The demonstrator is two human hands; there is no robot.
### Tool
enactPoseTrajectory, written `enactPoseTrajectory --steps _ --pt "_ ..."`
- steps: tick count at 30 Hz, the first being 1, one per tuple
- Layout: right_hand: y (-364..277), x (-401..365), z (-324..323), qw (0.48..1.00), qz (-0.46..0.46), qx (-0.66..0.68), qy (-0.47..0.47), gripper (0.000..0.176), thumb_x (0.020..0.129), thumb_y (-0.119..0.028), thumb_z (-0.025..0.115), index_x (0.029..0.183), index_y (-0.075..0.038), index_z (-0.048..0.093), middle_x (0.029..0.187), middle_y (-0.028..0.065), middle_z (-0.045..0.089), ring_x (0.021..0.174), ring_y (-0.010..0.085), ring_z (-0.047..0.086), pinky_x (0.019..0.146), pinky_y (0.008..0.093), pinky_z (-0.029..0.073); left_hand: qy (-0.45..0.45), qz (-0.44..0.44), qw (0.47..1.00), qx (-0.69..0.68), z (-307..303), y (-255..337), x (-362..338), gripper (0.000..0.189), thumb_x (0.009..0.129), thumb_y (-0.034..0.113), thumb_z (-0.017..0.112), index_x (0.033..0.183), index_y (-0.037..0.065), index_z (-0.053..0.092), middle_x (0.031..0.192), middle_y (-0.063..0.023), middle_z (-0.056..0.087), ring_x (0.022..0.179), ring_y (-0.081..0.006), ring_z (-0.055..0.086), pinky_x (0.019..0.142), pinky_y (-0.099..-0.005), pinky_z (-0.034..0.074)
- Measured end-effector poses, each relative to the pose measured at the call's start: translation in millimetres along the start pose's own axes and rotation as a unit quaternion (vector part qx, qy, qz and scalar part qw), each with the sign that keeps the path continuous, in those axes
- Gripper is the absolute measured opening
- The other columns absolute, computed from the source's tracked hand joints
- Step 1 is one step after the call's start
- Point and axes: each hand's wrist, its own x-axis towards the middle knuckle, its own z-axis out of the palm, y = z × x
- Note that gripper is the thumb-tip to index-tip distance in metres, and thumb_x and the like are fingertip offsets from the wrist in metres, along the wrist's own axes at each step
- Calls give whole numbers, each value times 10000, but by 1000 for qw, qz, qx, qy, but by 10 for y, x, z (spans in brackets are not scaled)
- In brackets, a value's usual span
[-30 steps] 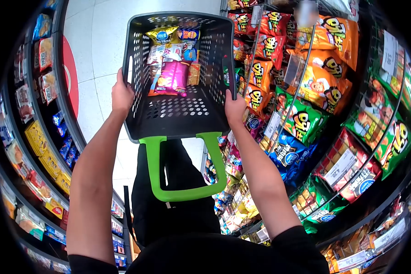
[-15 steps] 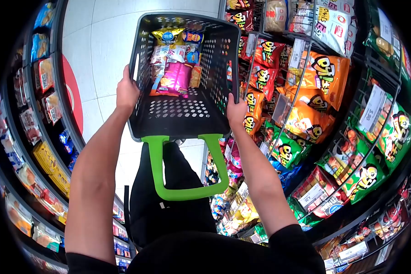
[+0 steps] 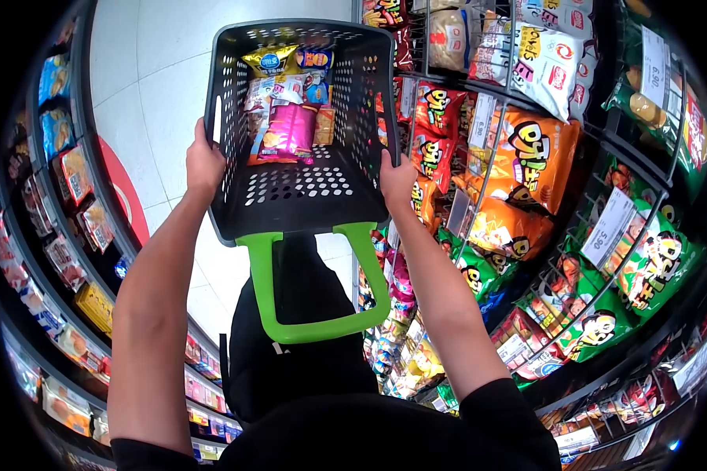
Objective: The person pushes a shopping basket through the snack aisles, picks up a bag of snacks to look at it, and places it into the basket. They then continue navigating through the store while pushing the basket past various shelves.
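Note:
Between my two hands is a dark grey shopping basket (image 3: 298, 218) with perforated walls, tilted so that I look into it. My left hand (image 3: 205, 163) is closed on its left side wall, and my right hand (image 3: 399, 177) grips the right side wall, some fingers hidden behind the plastic. From the near edge hangs the green basket handle (image 3: 330, 330), untouched. Snack packs lie piled at the far end inside: a magenta bag (image 3: 291, 129), a gold bag (image 3: 271, 60), a blue pack (image 3: 314, 60) and white packets (image 3: 275, 92).
On the right, wire shelves hold orange snack bags (image 3: 530, 157), green bags (image 3: 656, 267) and white bags (image 3: 548, 67), with price tags (image 3: 609, 228) on the rails. Packaged snacks fill the left shelves (image 3: 75, 177). Between them runs a pale tiled floor (image 3: 153, 78) with a red marking (image 3: 122, 184).
The basket and both hands sit slightly further left and up in view. The shelves on the right have also shifted left. Both hands keep their hold.

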Motion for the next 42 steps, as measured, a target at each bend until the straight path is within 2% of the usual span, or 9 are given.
enactPoseTrajectory --steps 7,9,13,18,24,33,39,41,42 --pt "-356 365 -17 999 37 6 -18 373 907 -329 631 953 37 681 829 296 666 824 464 648 755 487 506 -14 -9 1000 -1 -143 280 451 555 876 -14 515 1410 72 390 871 -242 679 827 -413 678 752 -494 514" --pt "-456 487 -27 1000 -19 -7 -6 378 909 -338 625 966 32 683 815 281 670 824 458 648 752 487 504 -4 1 1000 8 -161 329 589 556 874 -12 520 1408 70 392 870 -240 680 825 -413 678 750 -495 513" --pt "-554 652 -3 999 12 -36 -20 378 914 -343 617 986 22 686 801 266 675 821 448 651 751 488 503 15 7 1000 22 -182 387 730 552 871 -9 529 1403 64 401 865 -240 680 822 -412 679 743 -498 509" --pt "-563 690 3 998 -30 -47 -5 392 915 -360 615 978 20 687 775 249 678 765 446 649 751 489 503 1 -10 1000 10 -235 452 733 558 869 -6 539 1403 71 398 867 -245 680 824 -420 677 727 -495 508" --pt "-581 704 -2 999 -1 -31 -21 386 921 -351 609 937 25 693 766 242 678 752 430 656 733 480 507 18 14 1000 18 -219 432 749 557 865 -8 549 1394 84 402 871 -265 675 818 -433 670 718 -492 509" --pt "-539 732 25 999 -28 -29 -5 366 908 -334 621 915 26 690 728 240 665 735 435 653 722 482 505 10 -7 999 40 -202 428 744 573 866 23 554 1416 49 392 893 -268 679 835 -420 681 741 -481 515" --pt "-625 772 1 998 -8 -63 -1 409 891 -382 632 930 22 686 814 242 684 834 444 648 781 499 491 23 -15 999 47 -193 432 680 574 863 31 551 1414 20 393 914 -291 673 858 -431 675 763 -485 514" --pt "-598 768 8 996 -24 -79 30 471 883 -427 636 1006 25 675 950 236 683 942 421 639 842 488 484 18 -16 998 54 -180 441 674 572 864 32 545 1415 14 392 921 -297 671 863 -434 674 769 -484 514" --pt "-605 765 7 996 -21 -77 33 471 883 -427 636 1006 25 675 950 236 683 942 421 639 842 488 484 25 -7 998 64 -161 439 687 569 865 33 537 1415 12 393 924 -300 671 865 -435 674 773 -485 513"
